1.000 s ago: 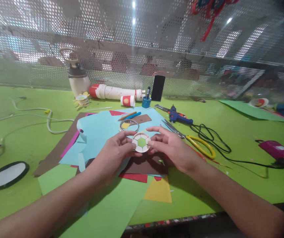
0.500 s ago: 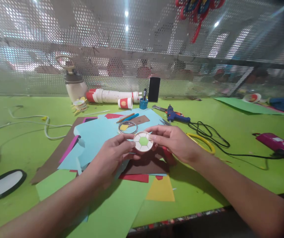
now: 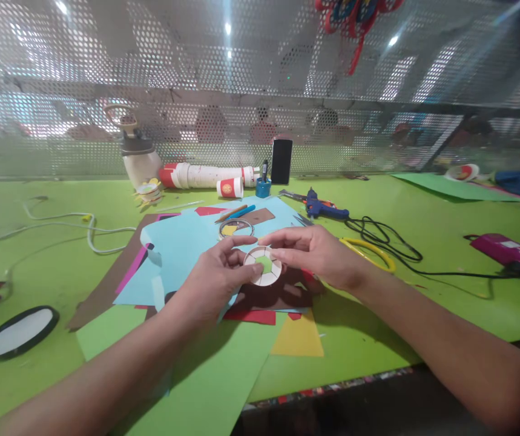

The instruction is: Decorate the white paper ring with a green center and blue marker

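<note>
Between my two hands is a small round white paper disc point(image 3: 263, 277) with a raised rim, a green hexagon in its middle and dark lines running out to the edge. My left hand point(image 3: 226, 269) grips its left side, thumb lying across the face onto the green hexagon and fingers behind. On the upper right, my right hand point(image 3: 318, 254) pinches the rim, its thumb on the face. Beneath lie brown paper point(image 3: 282, 300) and a light blue sheet point(image 3: 175, 254). A clear ring-shaped tape roll point(image 3: 251, 230) sits just beyond the hands.
A blue glue gun point(image 3: 325, 208) with a black cord lies right of centre, near a yellow ring point(image 3: 384, 257). At the back stand a bottle point(image 3: 140, 160), a phone point(image 3: 282, 161) and a blue pot point(image 3: 263, 189); a paper cup point(image 3: 230, 188) lies on its side.
My left thumb has slid from the disc's left rim onto its green centre. The disc has tilted and turned slightly, and sits a little lower in view. Both hands still hold it.
</note>
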`<state>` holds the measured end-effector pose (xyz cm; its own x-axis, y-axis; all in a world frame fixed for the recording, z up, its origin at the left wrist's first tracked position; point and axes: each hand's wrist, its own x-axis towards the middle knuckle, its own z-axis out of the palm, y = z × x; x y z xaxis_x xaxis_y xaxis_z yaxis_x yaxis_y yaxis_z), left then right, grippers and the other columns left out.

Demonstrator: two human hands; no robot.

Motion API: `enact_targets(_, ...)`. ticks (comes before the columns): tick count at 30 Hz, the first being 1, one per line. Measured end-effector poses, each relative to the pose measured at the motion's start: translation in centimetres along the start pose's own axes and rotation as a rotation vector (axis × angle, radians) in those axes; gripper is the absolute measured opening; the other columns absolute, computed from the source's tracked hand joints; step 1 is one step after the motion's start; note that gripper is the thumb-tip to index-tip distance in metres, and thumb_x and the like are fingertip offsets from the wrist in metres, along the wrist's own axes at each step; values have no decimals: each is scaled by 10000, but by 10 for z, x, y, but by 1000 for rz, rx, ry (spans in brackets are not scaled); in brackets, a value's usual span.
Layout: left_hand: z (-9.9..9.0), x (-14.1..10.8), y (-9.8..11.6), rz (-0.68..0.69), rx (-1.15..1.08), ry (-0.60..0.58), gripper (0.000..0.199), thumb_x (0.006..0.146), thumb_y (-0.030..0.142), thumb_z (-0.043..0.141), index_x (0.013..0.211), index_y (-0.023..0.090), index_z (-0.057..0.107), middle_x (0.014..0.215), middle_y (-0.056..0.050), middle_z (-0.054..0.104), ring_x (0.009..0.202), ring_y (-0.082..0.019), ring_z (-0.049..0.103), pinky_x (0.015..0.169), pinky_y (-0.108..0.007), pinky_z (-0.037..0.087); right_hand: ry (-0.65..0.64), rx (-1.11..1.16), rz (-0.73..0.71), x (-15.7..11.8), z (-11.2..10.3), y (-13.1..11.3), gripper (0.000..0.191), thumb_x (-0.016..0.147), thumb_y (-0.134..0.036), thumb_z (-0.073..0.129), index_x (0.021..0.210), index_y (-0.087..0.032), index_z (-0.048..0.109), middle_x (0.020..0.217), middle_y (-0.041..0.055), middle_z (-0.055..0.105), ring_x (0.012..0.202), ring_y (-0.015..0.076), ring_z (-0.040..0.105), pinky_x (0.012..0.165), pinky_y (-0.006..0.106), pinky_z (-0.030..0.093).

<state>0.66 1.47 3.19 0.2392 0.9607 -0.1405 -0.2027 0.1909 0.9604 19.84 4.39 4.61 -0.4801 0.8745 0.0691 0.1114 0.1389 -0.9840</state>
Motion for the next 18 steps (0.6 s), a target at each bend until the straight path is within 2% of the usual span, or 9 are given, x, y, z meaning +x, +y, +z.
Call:
enact_targets(5,-1,2,-1,-8,-1,-7,526,637,193,828,1113,173,604,678,44,594,686,-154,628,685,-280,477,1,-14,4,0,1,2,205,819,-245,698,1009,-183,747,740,3,706,642,128,627,634,278,504)
enact_targets(11,-3,3,-1,-11,-19,-50,393,679,215,810,1032,166,644,706,21,603,717,-151,632,692,-264,465,-6,-7,9,1,-1,2,216,813,-240,691,1010,-169,744,753,10,696,667,133,627,667,294,513)
enact_targets(18,1,-1,0,-43,-7,-61,545,680,204,819,1167,211,575,795,18,646,669,-131,634,683,-270,486,-15,10,22,1,3,0,232,804,-181,682,1033,-165,713,690,-20,646,602,111,585,609,264,487)
